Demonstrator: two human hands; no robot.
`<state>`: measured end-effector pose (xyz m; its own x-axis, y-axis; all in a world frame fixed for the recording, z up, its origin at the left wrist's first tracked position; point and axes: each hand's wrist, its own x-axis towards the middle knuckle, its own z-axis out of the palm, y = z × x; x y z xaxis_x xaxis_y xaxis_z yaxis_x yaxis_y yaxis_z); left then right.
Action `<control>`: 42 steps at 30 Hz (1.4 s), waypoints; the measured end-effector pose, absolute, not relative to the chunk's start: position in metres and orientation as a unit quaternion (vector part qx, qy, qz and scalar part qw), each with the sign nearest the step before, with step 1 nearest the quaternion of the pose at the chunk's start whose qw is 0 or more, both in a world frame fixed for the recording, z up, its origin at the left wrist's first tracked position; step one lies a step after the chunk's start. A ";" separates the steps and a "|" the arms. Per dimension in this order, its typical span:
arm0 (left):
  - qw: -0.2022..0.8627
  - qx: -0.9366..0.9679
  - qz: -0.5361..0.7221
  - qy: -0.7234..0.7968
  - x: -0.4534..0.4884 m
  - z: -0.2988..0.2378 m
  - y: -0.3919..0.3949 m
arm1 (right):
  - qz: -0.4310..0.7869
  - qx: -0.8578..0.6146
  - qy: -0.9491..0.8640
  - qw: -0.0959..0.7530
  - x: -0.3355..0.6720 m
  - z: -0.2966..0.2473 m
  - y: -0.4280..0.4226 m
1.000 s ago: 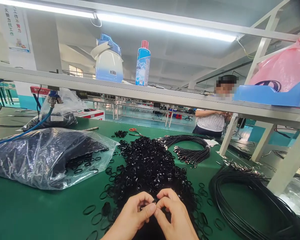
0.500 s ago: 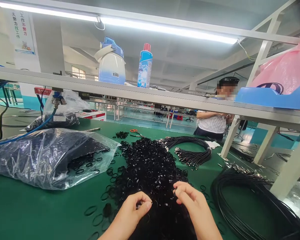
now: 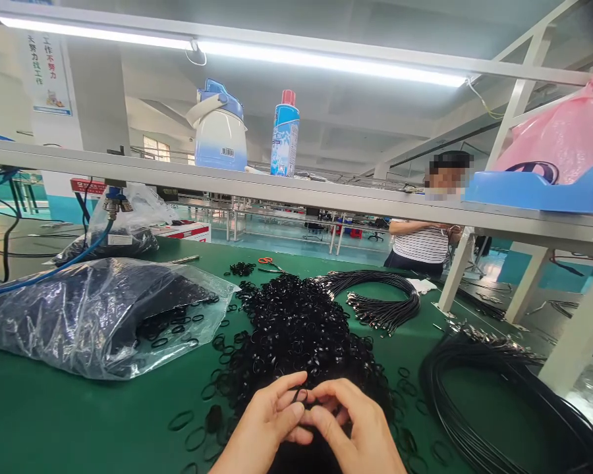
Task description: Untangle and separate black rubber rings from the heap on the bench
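The left hand [image 3: 257,421] and right hand [image 3: 360,428] are closed together, pinching a black rubber ring [image 3: 300,395] between them. A heap of black rubber rings [image 3: 296,329] lies just beyond both hands on the green desk [image 3: 69,415].

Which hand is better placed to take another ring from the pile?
Probably the right hand: it is at the near edge of the pile of black rubber rings and seems free, while the left hand appears to pinch a ring.
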<state>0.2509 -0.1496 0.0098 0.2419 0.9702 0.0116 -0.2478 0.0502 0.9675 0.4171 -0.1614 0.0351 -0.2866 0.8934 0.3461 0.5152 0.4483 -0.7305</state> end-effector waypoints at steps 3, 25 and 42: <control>0.605 0.511 0.463 0.398 0.252 0.011 -0.152 | 0.270 -0.443 -0.777 0.357 0.412 0.031 -0.162; 0.558 0.541 0.451 0.438 0.243 0.007 -0.151 | 0.191 -0.475 -0.768 0.384 0.403 0.009 -0.161; 0.446 0.631 0.386 0.504 0.240 0.035 -0.150 | 0.327 -0.500 -0.659 0.457 0.425 0.020 -0.151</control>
<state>0.2405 -0.1502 0.0347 0.1940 0.9803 0.0381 0.2909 -0.0946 0.9521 0.4249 -0.1513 0.0204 -0.0830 0.9579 0.2749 0.3608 0.2860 -0.8877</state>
